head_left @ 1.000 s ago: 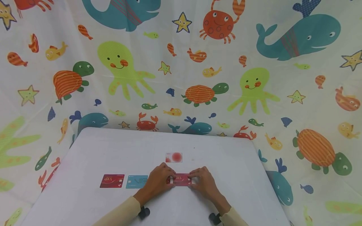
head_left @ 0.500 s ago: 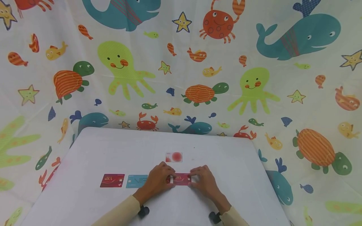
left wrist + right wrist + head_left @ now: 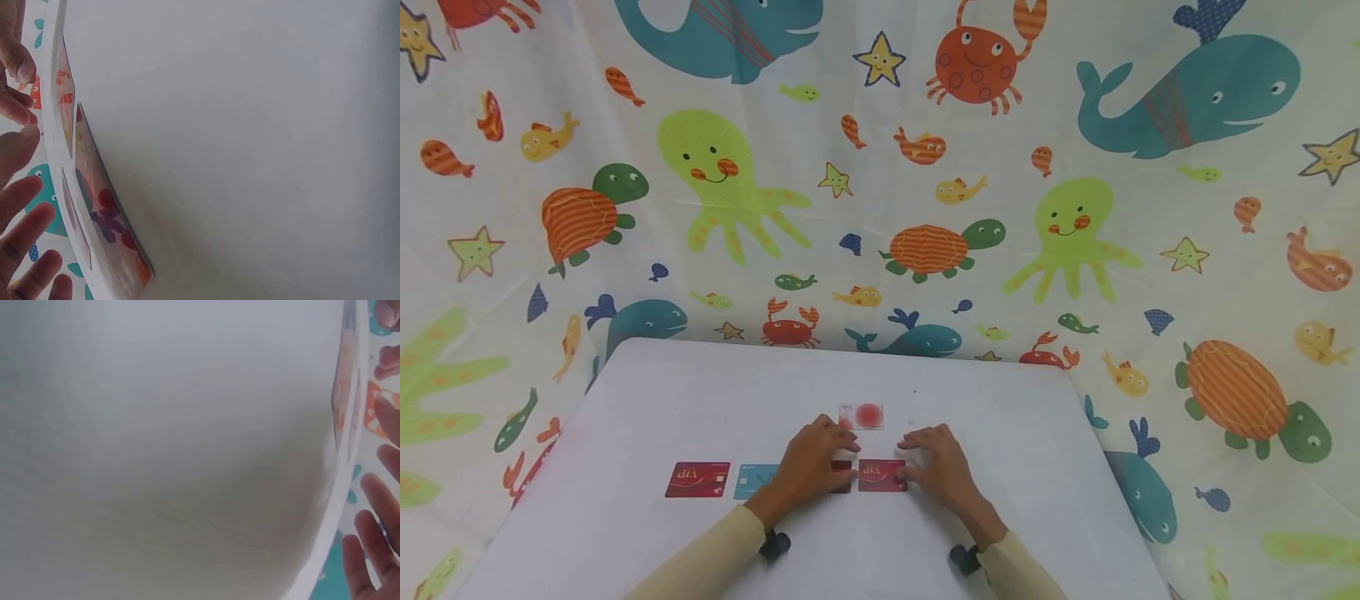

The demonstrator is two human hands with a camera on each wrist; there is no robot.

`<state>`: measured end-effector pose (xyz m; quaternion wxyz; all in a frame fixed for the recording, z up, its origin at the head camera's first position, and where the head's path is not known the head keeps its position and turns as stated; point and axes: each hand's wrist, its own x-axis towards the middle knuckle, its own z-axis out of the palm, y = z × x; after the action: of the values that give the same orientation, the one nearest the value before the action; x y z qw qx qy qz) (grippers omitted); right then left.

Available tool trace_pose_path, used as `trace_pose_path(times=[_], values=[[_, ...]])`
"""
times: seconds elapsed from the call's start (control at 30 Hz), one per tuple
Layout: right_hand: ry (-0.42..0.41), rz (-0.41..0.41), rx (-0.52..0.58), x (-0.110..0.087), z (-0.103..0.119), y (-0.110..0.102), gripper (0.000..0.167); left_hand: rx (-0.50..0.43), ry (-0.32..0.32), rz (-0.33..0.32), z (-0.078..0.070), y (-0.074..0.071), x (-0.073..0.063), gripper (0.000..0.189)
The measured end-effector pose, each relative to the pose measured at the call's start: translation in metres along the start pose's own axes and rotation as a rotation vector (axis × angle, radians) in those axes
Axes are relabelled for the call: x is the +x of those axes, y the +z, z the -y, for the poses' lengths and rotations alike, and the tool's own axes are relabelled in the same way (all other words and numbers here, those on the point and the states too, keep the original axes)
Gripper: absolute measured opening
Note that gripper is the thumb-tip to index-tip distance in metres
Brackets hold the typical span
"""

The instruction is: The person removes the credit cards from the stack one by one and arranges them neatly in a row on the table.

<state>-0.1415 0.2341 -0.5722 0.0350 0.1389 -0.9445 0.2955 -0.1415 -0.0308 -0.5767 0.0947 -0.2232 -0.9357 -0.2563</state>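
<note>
A red VIP card (image 3: 882, 476) lies flat on the white table between my two hands. My left hand (image 3: 811, 458) hovers at its left, fingers loosely bent, over another dark red card (image 3: 841, 467) that it mostly hides. On the other side, my right hand (image 3: 942, 468) has its thumb right at the card's right edge, with the fingers spread above. Both wrist views show separated fingers with nothing between them. Further left are a blue VIP card (image 3: 754, 481), partly covered by the left hand, and a second red VIP card (image 3: 697, 480).
Behind the row lies a white card with a red circle (image 3: 861, 417), partly overlapped by the left fingers in the head view. The white table (image 3: 1000, 433) ends at a curtain (image 3: 880, 192) printed with sea animals.
Both hands have let go of the red VIP card and moved apart slightly, the left one shifting leftward and away from me. The card stays in place, and its left edge now shows.
</note>
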Motion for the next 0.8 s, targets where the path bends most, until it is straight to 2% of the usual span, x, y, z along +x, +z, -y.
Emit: trace_pose_path(times=[0.3, 0.5, 0.8], values=[[0.029, 0.020, 0.057, 0.017, 0.005, -0.003, 0.037, -0.020, -0.041, -0.018, 0.009, -0.008, 0.008, 0.040], [0.033, 0.014, 0.054, 0.025, 0.007, -0.002, 0.036, -0.034, -0.058, -0.020, 0.014, -0.011, 0.012, 0.040], [0.058, 0.014, 0.050, 0.038, 0.009, 0.002, 0.036, -0.006, -0.076, -0.003, 0.022, -0.017, 0.021, 0.041]])
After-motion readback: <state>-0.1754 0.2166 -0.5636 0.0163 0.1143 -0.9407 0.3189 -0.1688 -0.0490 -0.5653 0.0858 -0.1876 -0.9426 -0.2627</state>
